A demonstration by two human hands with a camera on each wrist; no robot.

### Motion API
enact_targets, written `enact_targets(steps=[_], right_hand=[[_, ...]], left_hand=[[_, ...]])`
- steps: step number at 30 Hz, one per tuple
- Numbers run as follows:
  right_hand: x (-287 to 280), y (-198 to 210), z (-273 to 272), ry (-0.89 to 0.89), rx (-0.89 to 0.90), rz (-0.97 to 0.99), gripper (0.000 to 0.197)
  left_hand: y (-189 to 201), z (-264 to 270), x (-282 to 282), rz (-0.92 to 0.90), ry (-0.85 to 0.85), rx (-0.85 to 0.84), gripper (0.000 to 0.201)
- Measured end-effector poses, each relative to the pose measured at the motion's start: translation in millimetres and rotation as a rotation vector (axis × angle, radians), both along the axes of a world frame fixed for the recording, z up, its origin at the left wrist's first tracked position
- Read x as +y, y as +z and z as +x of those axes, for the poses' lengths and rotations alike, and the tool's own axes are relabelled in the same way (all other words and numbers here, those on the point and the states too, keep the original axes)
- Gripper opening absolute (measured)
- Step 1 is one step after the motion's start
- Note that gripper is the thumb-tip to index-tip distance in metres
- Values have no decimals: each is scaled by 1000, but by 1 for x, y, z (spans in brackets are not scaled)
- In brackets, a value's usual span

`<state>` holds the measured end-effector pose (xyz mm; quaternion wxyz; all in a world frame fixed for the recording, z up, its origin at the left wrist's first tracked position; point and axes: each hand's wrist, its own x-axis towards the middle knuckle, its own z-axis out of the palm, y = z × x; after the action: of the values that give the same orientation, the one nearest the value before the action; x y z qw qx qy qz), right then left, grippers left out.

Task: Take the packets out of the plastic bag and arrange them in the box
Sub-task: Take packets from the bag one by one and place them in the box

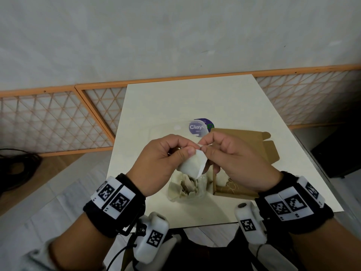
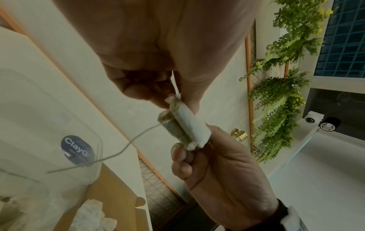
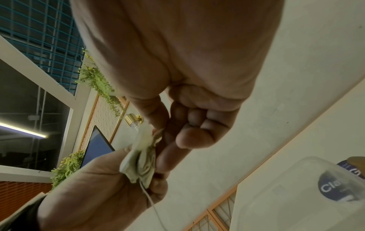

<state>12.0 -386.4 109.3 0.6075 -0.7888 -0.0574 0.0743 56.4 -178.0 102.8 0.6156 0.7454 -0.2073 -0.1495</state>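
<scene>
Both hands hold one white packet (image 1: 193,165) in the air over the table (image 1: 175,102). My left hand (image 1: 186,149) pinches its upper left edge and my right hand (image 1: 204,148) pinches the top corner. Through the left wrist camera the packet (image 2: 185,126) trails a thin string (image 2: 126,148). A clear plastic bag (image 1: 175,132) with a purple sticker (image 1: 197,127) lies below, with several packets (image 1: 185,187) at its near end. To the right sits an open brown cardboard box (image 1: 244,137) with packets (image 1: 222,178) inside.
The table's near edge (image 1: 195,224) is just below my wrists, and its right edge (image 1: 304,153) lies close behind the box. Orange lattice panels (image 1: 48,122) line the wall behind. Black cables (image 1: 17,165) lie on the floor at left.
</scene>
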Motion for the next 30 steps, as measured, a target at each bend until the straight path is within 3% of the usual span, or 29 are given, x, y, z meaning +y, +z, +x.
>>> enact_targets(steps=[5, 12, 18, 21, 27, 30], right_hand=[[4, 2, -1, -22, 36, 116, 28], [16, -4, 8, -23, 25, 82, 7], [27, -14, 15, -23, 29, 87, 12], [29, -36, 15, 11, 24, -177, 18], [66, -73, -5, 242, -69, -911, 73], [85, -93, -4, 261, -55, -1047, 84]], left_hand=[[0, 0, -1, -67, 51, 12, 13], [-3, 5, 2, -113, 164, 29, 24], [-5, 8, 19, -74, 153, 64, 6], [-5, 10, 28, -49, 226, 11, 8], [-9, 17, 40, -33, 273, 5, 8], [-9, 16, 41, -27, 271, -6, 9]])
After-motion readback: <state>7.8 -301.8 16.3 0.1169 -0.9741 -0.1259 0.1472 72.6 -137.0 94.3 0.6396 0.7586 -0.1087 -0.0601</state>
